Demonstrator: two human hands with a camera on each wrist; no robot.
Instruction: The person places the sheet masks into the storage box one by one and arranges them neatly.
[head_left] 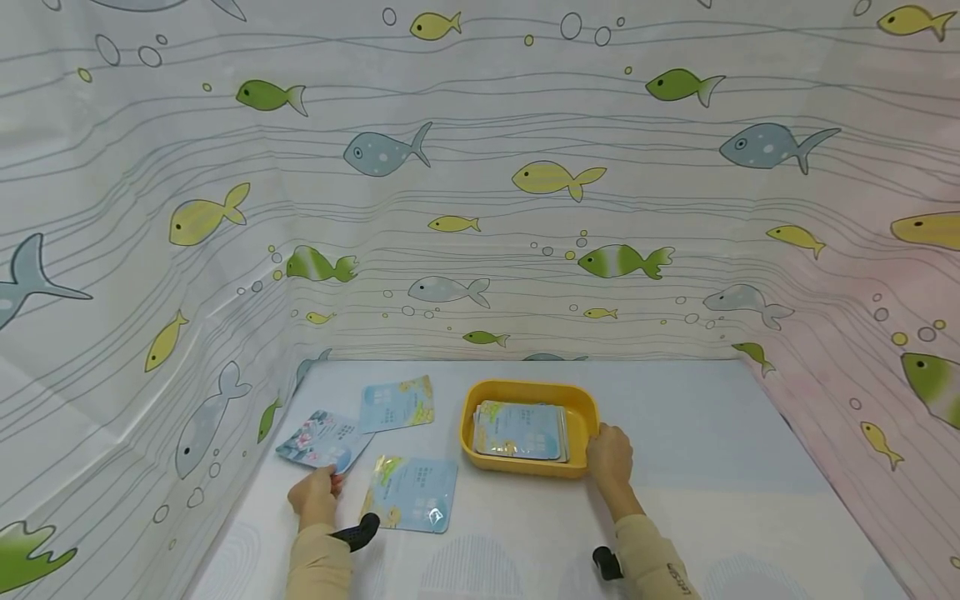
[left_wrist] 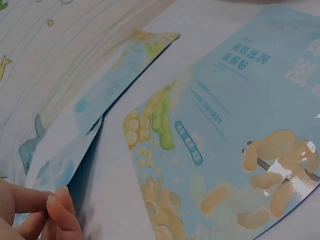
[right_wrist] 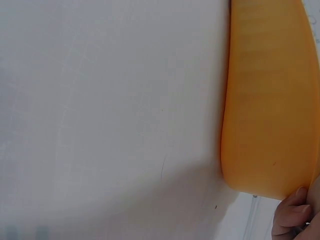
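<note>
My left hand (head_left: 315, 493) pinches the near edge of a flowered sheet-mask packet (head_left: 324, 439) at the left of the table. In the left wrist view, thumb and fingers (left_wrist: 62, 212) meet at that packet's edge, which tilts up a little from the surface. A pale blue packet (head_left: 397, 404) lies behind it, and another blue packet (head_left: 411, 493) lies flat to the right of the hand. My right hand (head_left: 611, 457) grips the right end of a yellow plastic tray (head_left: 525, 469). Inside the tray's left part rests a stack of sheet-mask packets (head_left: 519, 431).
The white table (head_left: 697, 433) is enclosed by fish-patterned sheeting (head_left: 525, 233) at the back and both sides. Black wrist mounts (head_left: 360, 532) stick out inward from both forearms.
</note>
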